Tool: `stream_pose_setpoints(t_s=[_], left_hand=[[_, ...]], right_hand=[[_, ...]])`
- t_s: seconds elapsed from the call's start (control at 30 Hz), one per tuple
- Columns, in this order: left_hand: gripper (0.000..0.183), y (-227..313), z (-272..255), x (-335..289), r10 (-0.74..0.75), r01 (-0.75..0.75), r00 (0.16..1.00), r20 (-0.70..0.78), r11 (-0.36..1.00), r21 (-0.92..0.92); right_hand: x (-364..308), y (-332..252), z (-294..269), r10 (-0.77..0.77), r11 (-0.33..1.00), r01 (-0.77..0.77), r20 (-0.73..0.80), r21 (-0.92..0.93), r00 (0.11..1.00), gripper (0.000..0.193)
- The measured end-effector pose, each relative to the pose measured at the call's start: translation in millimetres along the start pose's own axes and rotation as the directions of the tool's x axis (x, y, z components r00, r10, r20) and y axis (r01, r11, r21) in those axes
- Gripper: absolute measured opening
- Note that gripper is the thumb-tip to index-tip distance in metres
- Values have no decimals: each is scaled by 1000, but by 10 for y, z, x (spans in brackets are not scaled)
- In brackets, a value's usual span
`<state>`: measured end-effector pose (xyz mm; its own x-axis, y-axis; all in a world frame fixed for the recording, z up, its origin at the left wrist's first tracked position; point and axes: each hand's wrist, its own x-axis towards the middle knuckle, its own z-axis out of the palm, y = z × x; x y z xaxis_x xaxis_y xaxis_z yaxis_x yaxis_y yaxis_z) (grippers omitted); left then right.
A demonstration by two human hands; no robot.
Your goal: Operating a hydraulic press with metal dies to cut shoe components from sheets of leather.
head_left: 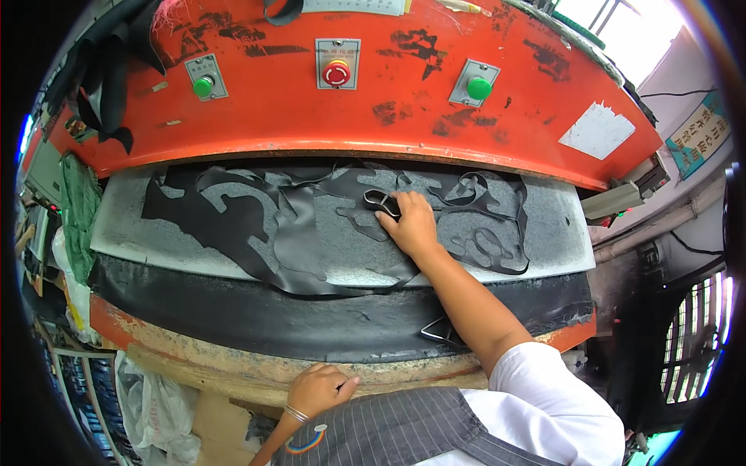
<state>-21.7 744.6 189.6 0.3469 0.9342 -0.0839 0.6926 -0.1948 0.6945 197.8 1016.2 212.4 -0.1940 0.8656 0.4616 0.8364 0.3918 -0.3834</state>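
Reaching to the middle of the cutting bed, my right hand grips the rim of a metal cutting die, a curved steel outline. Beneath and around it lies a black leather-like sheet with many shaped holes cut through it, leaving thin strips at the right. My left hand rests at the bed's front edge, in front of my striped apron. Its fingers are curled in a loose fist with nothing visible inside. A second metal die sits on the black front apron of the machine, partly behind my right forearm.
Across the back, an orange press beam hangs low over the pale cutting board. On it are two green buttons and a red stop button. Black scraps dangle at upper left; plastic bags hang at lower left.
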Motion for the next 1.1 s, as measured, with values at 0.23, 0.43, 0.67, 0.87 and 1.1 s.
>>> stream_pose_setpoints(t_s=[0.23,0.43,0.67,0.87,1.1], left_hand=[[28,39,-214,-49,-34,37,999,18,980,-196],[31,-304,-1055,637,86,-138,949,-302,978,-154],[29,-517,-2798,1561,274,-192,267,-924,955,227],[33,-394,-3135,1546,220,-149,570,-792,975,164],[29,-21,-1660,362,142,-137,962,-232,990,38]], right_hand=[[-77,4,-19,-89,995,86,70,41,994,57],[-77,36,-52,-75,996,77,54,-37,996,64],[534,-261,-1054,267,772,63,-413,632,870,42],[557,-151,-1403,276,858,9,-475,514,836,16],[-351,-171,-1353,380,768,-216,-157,603,912,15]])
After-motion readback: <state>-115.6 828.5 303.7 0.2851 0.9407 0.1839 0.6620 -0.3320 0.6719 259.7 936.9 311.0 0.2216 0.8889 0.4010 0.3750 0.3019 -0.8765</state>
